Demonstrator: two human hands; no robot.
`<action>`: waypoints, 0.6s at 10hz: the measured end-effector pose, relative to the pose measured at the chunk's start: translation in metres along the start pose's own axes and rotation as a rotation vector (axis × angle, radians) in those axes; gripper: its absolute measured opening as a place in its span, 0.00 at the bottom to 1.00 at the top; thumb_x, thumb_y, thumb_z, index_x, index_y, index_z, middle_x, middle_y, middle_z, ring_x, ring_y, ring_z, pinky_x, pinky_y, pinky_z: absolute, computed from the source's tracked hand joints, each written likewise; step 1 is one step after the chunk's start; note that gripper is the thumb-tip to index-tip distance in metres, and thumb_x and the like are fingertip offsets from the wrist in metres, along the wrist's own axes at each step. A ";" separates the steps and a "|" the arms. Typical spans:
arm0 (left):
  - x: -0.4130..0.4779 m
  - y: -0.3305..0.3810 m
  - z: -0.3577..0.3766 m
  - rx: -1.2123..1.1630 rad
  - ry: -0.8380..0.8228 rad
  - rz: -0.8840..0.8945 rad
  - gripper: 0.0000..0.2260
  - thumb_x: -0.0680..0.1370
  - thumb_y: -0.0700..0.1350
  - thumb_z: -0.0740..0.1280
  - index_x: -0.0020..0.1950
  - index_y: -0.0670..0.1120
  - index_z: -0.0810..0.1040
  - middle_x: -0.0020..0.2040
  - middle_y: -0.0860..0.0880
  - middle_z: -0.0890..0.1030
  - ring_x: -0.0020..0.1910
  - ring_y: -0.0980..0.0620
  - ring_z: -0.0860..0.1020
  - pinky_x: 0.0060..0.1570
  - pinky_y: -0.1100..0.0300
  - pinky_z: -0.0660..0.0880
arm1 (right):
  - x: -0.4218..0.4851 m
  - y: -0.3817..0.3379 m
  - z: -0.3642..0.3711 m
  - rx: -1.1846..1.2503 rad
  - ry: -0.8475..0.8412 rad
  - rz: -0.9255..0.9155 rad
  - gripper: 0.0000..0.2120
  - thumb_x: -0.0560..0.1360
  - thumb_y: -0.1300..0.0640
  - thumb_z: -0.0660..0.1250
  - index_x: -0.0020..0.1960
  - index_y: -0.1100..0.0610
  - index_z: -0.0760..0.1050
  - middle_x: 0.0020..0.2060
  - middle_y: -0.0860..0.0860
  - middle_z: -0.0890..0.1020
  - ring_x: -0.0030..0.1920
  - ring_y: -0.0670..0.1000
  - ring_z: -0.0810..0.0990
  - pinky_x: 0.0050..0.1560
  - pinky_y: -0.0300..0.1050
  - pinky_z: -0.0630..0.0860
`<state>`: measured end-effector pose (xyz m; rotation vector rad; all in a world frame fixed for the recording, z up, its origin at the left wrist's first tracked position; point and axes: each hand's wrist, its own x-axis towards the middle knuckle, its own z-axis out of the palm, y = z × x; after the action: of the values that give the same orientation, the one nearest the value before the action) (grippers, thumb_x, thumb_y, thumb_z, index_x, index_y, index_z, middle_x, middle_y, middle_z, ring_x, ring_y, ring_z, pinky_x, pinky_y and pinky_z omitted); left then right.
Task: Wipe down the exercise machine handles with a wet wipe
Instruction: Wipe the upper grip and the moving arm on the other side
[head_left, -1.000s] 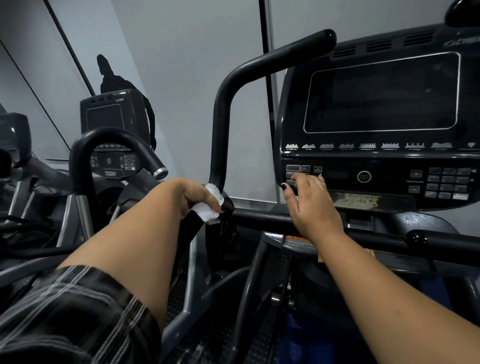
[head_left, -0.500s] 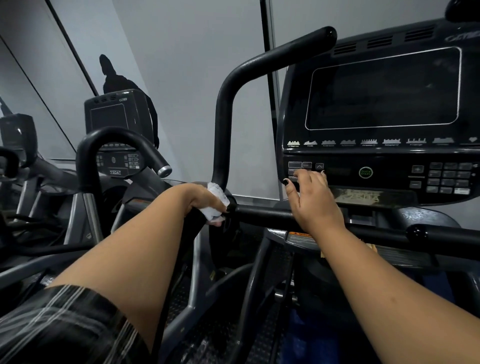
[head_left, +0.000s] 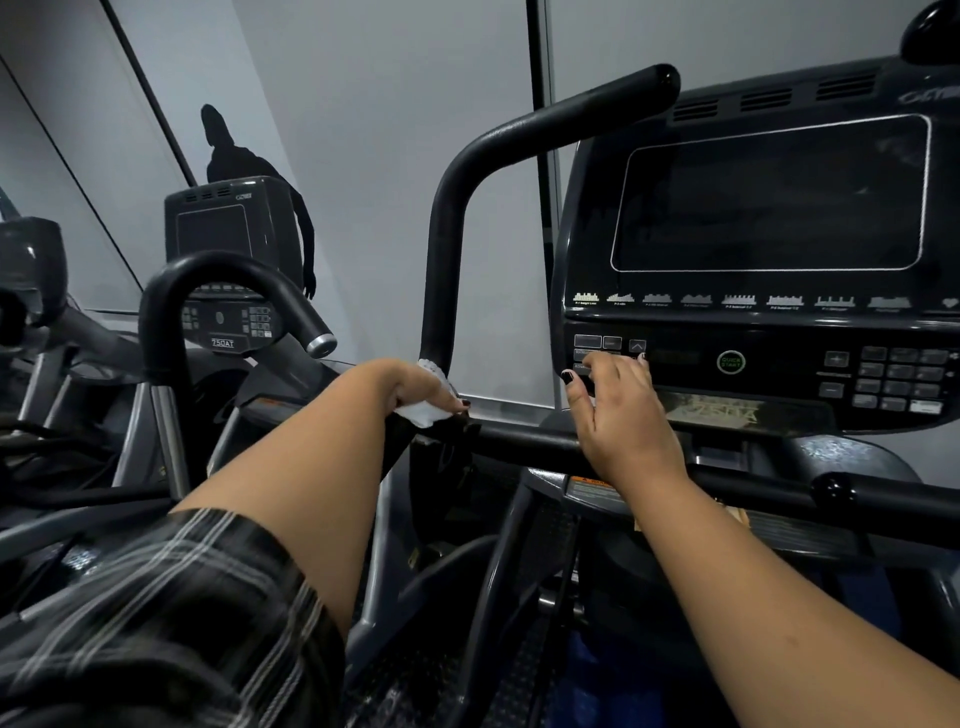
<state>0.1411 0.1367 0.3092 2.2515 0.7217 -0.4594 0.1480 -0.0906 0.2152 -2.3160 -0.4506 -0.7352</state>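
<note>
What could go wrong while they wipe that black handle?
1. The right hand touches the console buttons near the green Quick Start button. A press might start the machine.
2. The left hand holds the wet wipe bunched low on the curved handle, so the long upper part could get missed.

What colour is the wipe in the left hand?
White; the head view shows the wipe in the left hand against the black handle.
</note>
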 end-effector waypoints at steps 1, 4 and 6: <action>0.002 0.004 -0.001 0.177 -0.046 0.095 0.08 0.77 0.45 0.70 0.41 0.43 0.77 0.40 0.44 0.77 0.37 0.48 0.76 0.45 0.53 0.75 | 0.001 0.000 0.000 0.014 0.007 -0.004 0.23 0.80 0.44 0.50 0.58 0.61 0.72 0.53 0.56 0.78 0.59 0.56 0.73 0.71 0.60 0.65; -0.001 -0.012 0.008 0.140 -0.046 0.015 0.08 0.75 0.44 0.71 0.44 0.39 0.77 0.42 0.43 0.80 0.40 0.47 0.79 0.44 0.56 0.79 | 0.001 0.003 0.001 0.047 0.076 -0.005 0.25 0.79 0.42 0.47 0.53 0.61 0.73 0.48 0.55 0.78 0.55 0.56 0.74 0.74 0.57 0.60; -0.029 -0.025 0.021 0.504 0.201 0.161 0.09 0.76 0.40 0.67 0.54 0.39 0.76 0.34 0.50 0.79 0.37 0.50 0.79 0.40 0.61 0.79 | 0.002 0.005 0.001 0.019 0.060 0.008 0.25 0.78 0.42 0.46 0.51 0.61 0.72 0.46 0.55 0.78 0.54 0.56 0.74 0.76 0.55 0.57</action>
<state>0.1011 0.1258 0.2966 2.8362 0.5594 -0.3683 0.1523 -0.0936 0.2130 -2.2701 -0.4190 -0.7902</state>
